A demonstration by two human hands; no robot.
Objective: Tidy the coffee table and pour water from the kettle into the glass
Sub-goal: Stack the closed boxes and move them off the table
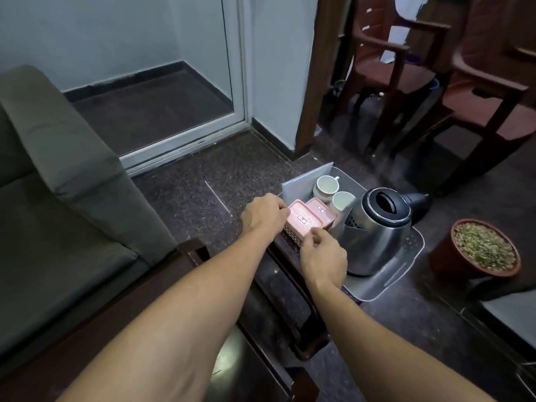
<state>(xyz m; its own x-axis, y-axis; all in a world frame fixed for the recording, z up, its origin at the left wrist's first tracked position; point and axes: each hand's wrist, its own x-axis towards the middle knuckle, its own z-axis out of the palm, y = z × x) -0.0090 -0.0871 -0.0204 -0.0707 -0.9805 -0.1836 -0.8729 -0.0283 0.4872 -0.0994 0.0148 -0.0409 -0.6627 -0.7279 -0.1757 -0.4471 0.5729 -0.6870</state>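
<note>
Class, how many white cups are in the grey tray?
2. In the tray, the far cup sits rearmost; the near cup stands beside the kettle. Others may be hidden.

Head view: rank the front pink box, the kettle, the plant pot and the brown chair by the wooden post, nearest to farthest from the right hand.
1. The front pink box: the right hand pinches its near edge.
2. The kettle: just right of the hand, in the same tray.
3. The plant pot: farther out to the right.
4. The brown chair: far back, behind the tray.
</note>
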